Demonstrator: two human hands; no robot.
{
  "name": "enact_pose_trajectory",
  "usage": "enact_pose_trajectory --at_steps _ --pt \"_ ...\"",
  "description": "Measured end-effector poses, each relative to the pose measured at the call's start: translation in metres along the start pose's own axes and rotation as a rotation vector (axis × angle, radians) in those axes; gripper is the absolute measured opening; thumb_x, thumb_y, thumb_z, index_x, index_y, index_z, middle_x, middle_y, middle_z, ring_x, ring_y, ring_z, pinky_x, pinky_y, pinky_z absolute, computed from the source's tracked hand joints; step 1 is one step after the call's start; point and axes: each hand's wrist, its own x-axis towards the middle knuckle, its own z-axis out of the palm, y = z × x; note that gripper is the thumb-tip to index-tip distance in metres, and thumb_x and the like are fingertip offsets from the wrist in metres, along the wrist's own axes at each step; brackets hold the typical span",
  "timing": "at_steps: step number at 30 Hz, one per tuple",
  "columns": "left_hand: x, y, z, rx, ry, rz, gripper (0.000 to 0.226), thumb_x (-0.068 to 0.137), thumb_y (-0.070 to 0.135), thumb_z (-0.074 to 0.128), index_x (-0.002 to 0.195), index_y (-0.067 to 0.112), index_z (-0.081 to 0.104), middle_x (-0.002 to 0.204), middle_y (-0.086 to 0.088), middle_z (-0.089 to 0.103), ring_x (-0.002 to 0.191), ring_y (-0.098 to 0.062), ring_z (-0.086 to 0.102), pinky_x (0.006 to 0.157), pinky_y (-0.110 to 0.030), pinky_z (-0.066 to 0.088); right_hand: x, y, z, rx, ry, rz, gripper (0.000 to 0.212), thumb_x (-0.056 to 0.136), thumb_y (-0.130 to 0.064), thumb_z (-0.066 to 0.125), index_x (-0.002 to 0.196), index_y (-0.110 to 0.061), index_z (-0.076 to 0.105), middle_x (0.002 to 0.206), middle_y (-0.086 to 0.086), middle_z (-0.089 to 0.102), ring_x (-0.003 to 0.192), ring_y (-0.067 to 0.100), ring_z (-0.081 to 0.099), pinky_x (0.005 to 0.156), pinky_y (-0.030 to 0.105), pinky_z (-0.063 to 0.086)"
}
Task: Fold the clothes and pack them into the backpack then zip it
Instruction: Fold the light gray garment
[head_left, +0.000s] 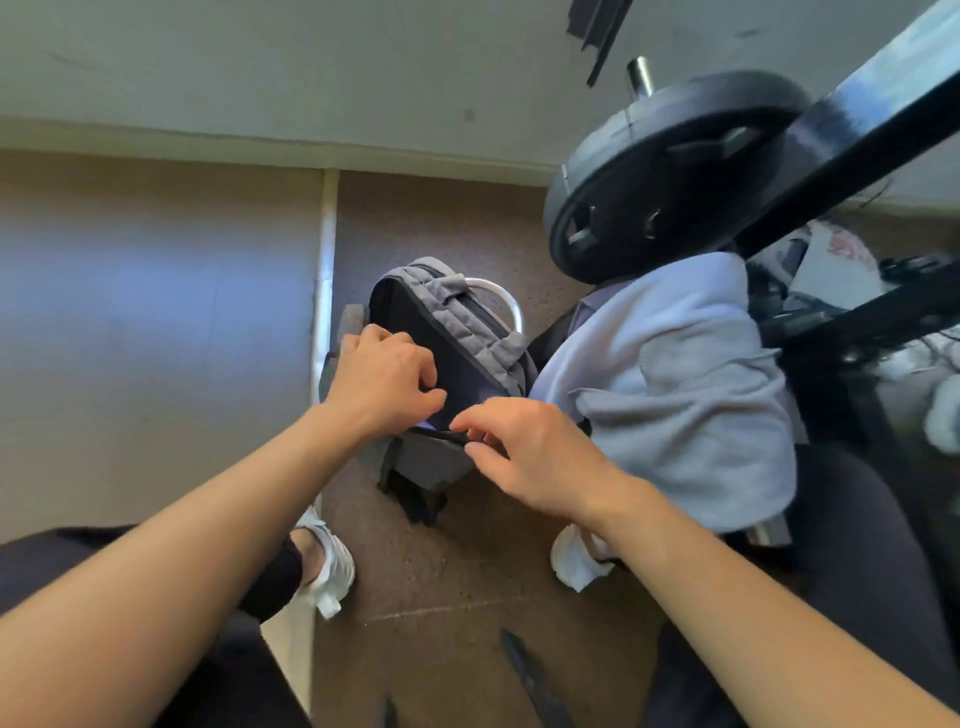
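Two bare forearms (182, 545) reach in from the bottom corners and meet over a brown speckled floor (441, 597). Up on the right a black weight plate (665, 176) sits on a bar. Below it, pale grey clothes (675, 374) lie draped in a loose heap over a dark seat (857, 519), touching the backpack's right side. The backpack (462, 332), grey with a dark front panel, stands on the floor just ahead of the person's feet, with a white curved tube (511, 301) behind it. The left hand (384, 379) curls its fingers on the backpack's left edge, gripping it. The right hand (530, 452) pinches the dark rim at its near end. A white left shoe (327, 571) and right shoe (576, 558) show beneath the arms
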Motion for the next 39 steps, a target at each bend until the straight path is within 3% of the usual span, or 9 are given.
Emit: enact_pose_trajectory --at_steps 4,11,16,23,27,31,34,37,39 --pt "-0.025 0.038 -0.006 -0.385 0.054 0.212 0.014 0.086 0.042 0.067 0.089 0.030 0.075 0.092 0.011 0.069 0.090 -0.013 0.065 0.080 -0.039 0.055 -0.054 0.003 -0.029 -0.086 0.281 -0.047 0.029 0.087 -0.018 0.067 0.115 -0.018 0.070 0.093 0.000 0.071 0.087 0.023 0.066 0.075 0.045 0.056" --pt "-0.057 0.131 0.004 -0.870 0.144 0.156 0.022 0.089 0.024 0.073 0.111 0.023 0.070 0.106 0.012 0.072 0.097 -0.005 0.068 0.088 -0.039 0.059 -0.139 0.047 -0.073 -0.154 0.907 0.154 0.031 0.082 -0.004 0.072 0.113 -0.010 0.070 0.110 0.006 0.067 0.102 0.026 0.058 0.092 0.036 0.050" --pt "-0.053 0.200 0.005 -0.764 0.018 0.206 0.066 0.084 0.033 0.080 0.140 0.025 0.047 0.134 0.007 0.058 0.122 -0.008 0.054 0.101 -0.026 0.046 -0.146 0.072 -0.077 0.291 0.806 0.353 0.057 0.082 -0.018 0.080 0.135 -0.017 0.058 0.124 -0.003 0.054 0.114 0.010 0.053 0.098 0.026 0.045" --pt "-0.071 0.227 0.004 -0.570 0.268 0.082 0.026 0.080 0.025 0.068 0.073 0.020 0.044 0.064 0.004 0.054 0.069 -0.029 0.057 0.062 -0.044 0.048 -0.162 0.085 -0.079 0.516 0.871 0.362 0.050 0.081 -0.010 0.077 0.128 -0.022 0.062 0.113 0.003 0.053 0.099 0.006 0.057 0.091 0.033 0.056" --pt "-0.100 0.230 -0.011 -0.398 0.510 0.301 0.026 0.088 0.013 0.061 0.076 0.031 0.045 0.065 0.012 0.043 0.062 -0.016 0.043 0.059 -0.031 0.032 -0.174 0.077 -0.087 0.310 0.645 0.223 0.083 0.065 -0.020 0.062 0.144 -0.038 0.047 0.146 -0.007 0.040 0.129 0.020 0.037 0.109 0.037 0.039" --pt "-0.120 0.226 -0.022 -0.382 0.569 0.528 0.028 0.090 -0.002 0.060 0.110 0.014 0.071 0.099 0.005 0.059 0.088 -0.017 0.058 0.076 -0.024 0.046 -0.176 0.067 -0.083 0.106 0.504 0.246 0.099 0.058 -0.040 0.065 0.151 -0.046 0.030 0.158 -0.015 0.025 0.140 0.024 0.023 0.112 0.043 0.029" --pt "-0.146 0.223 -0.035 -0.635 0.460 0.549 0.035 0.088 -0.014 0.053 0.108 0.010 0.069 0.092 0.006 0.068 0.085 -0.007 0.063 0.076 -0.024 0.050 -0.178 0.069 -0.081 0.091 0.658 0.195 0.072 0.070 -0.040 0.071 0.139 -0.040 0.050 0.147 -0.010 0.047 0.130 0.024 0.036 0.106 0.046 0.037" --pt "-0.165 0.212 -0.046 -0.848 0.439 0.544 0.021 0.097 -0.007 0.047 0.100 0.007 0.062 0.087 0.001 0.065 0.082 -0.007 0.058 0.073 -0.024 0.048 -0.182 0.071 -0.081 0.183 0.891 0.134 0.017 0.078 -0.026 0.072 0.095 -0.024 0.072 0.103 -0.007 0.072 0.103 0.023 0.057 0.086 0.050 0.051" --pt "-0.172 0.200 -0.052 -0.928 0.454 0.528 0.018 0.100 -0.001 0.045 0.101 0.003 0.062 0.091 -0.009 0.064 0.087 -0.012 0.058 0.079 -0.028 0.049 -0.188 0.066 -0.081 0.278 0.902 0.139 0.008 0.080 -0.014 0.074 0.087 -0.018 0.072 0.086 -0.001 0.072 0.086 0.023 0.063 0.075 0.046 0.054"
